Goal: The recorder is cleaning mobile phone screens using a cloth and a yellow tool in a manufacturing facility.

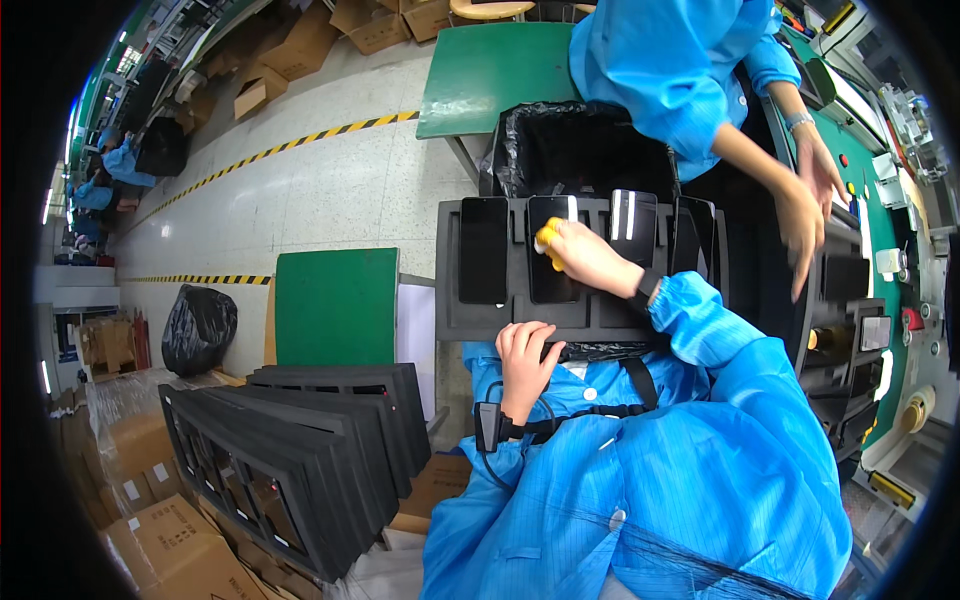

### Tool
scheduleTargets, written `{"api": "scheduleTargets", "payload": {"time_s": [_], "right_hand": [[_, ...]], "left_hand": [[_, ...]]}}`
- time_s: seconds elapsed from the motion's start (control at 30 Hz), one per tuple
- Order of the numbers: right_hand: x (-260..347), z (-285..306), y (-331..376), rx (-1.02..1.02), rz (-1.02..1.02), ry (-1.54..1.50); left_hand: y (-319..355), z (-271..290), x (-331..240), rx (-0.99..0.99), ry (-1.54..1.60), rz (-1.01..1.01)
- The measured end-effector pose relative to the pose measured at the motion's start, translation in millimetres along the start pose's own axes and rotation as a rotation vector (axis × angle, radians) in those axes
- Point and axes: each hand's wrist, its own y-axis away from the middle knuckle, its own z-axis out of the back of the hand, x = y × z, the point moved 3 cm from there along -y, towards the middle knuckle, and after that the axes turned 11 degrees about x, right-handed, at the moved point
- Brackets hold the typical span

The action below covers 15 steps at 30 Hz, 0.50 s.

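The tray (470, 320) is crowded: phones (483, 250) fill its slots side by side, leaving only narrow foam ridges between them. Both hands sit on it, the right (590, 258) over the middle, the left (523, 355) at the near edge. A co-worker's hands (805, 215) block the right side. Behind stands a black-lined bin (585, 145). Left of the tray, the floor (330, 190) gives open room; stacked trays (300, 460) crowd the near left.
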Motion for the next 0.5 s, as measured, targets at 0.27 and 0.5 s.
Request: {"api": "scheduleTargets", "payload": {"time_s": [0.27,0.5], "right_hand": [[-6.7,7.4,-48.5,-0.117,-0.115,-0.065],[83.4,-44.9,-45.5,0.193,0.279,-0.132]], "left_hand": [[7.4,5.8,10.1,-0.076,-0.016,0.039],[17.8,4.6,25.0,-0.154,-0.019,0.083]]}}
